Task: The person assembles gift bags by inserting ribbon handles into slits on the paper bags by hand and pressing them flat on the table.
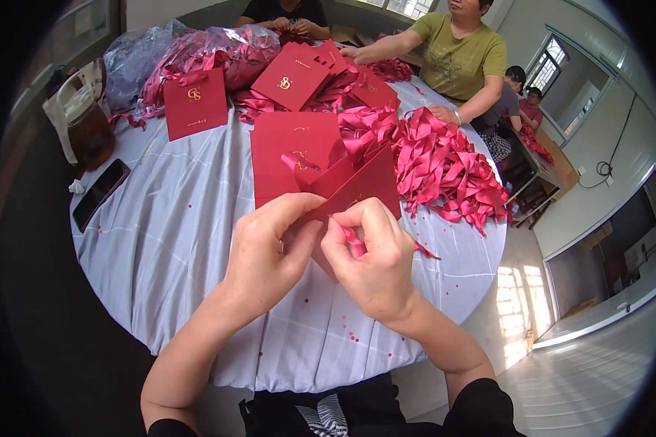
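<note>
Over the near middle of the table, a red paper gift bag [375, 178] is held tilted between my hands. My left hand [270, 244] pinches its upper edge between thumb and fingers. Close beside it, my right hand [368, 251] is closed on a pink-red satin ribbon [355, 242], its fingertips against the bag. Whether the ribbon passes through a hole is hidden by my fingers. A loop of ribbon [300, 162] stands out from the bag's far side. Behind it lie more flat red bags [291, 131] with gold print.
A heap of ribbons [444, 171] lies at the right. More bags [291, 76] and a plastic sack of ribbons [211, 54] fill the back. A phone [102, 193] and a jar of dark liquid [87, 131] stand left. A co-worker in a green shirt [459, 62] leans on the table.
</note>
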`<state>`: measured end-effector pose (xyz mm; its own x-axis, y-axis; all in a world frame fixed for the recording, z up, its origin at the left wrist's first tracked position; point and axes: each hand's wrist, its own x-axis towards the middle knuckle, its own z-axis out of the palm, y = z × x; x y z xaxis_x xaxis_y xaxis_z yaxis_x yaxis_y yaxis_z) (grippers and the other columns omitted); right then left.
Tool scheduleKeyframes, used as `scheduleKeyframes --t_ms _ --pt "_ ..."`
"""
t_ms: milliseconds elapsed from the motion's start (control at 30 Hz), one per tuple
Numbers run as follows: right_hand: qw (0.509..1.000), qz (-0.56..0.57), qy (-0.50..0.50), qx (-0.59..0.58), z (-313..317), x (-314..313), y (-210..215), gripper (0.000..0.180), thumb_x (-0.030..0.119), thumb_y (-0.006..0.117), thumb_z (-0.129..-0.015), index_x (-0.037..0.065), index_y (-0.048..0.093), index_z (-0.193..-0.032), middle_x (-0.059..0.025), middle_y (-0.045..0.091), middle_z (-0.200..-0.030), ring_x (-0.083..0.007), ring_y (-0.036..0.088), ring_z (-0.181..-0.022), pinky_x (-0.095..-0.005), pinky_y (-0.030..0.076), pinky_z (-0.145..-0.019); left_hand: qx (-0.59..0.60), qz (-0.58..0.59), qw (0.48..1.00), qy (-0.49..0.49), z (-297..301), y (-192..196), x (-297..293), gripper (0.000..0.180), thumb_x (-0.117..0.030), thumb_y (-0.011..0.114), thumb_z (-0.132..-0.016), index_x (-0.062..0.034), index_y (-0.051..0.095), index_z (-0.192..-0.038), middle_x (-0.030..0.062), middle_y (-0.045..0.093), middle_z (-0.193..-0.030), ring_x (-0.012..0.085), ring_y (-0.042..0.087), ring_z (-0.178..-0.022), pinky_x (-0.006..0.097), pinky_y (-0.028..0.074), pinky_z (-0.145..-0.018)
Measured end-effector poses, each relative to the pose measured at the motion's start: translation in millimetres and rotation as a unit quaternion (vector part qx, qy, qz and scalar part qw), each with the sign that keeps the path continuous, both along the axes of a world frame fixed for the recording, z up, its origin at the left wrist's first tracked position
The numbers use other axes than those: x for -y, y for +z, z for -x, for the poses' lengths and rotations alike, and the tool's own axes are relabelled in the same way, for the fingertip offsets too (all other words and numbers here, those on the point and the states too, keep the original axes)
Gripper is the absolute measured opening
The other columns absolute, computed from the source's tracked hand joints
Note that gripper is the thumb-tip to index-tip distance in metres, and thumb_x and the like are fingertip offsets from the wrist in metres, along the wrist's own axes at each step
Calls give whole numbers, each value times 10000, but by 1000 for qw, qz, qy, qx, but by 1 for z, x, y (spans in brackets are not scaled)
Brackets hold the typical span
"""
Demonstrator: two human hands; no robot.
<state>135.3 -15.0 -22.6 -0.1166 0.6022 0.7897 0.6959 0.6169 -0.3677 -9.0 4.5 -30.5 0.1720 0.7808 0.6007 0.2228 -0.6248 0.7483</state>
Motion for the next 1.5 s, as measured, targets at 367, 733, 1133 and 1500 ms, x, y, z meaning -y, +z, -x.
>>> scheduleKeyframes --t_ms 367,733,1133,1500 --pt "998 19 7 -53 0 -1 -11 167 -56 660 -739 6 522 -811 -87 556 -719 -197 548 -543 -314 458 -476 22 37 999 -8 -2 -5 0 217 27 617 -784 34 629 -1000 132 661 -810 153 633 -626 271 478 -535" --pt "998 20 4 -55 -2 -4 -17 173 -52 674 -739 5 537 -828 -93 578 -737 -171 543 -541 -293 446 -472 15 61 998 -10 -3 -7 3 219 53 610 -810 48 617 -1028 48 643 -785 44 567 -670 200 439 -555" --pt "1000 16 23 -4 -5 -5 -9 170 -32 641 -764 10 491 -832 -111 534 -724 -270 581 -586 -362 488 -509 3 50 999 -13 -5 -9 2 236 30 598 -795 47 616 -1030 146 661 -844 158 634 -652 272 480 -548" --pt "995 61 65 -44 -17 -8 -16 176 -50 642 -769 -7 490 -848 -132 559 -726 -278 598 -604 -356 489 -517 5 67 998 -17 -8 -7 4 246 50 615 -800 39 621 -1046 58 647 -809 59 553 -651 215 439 -559"
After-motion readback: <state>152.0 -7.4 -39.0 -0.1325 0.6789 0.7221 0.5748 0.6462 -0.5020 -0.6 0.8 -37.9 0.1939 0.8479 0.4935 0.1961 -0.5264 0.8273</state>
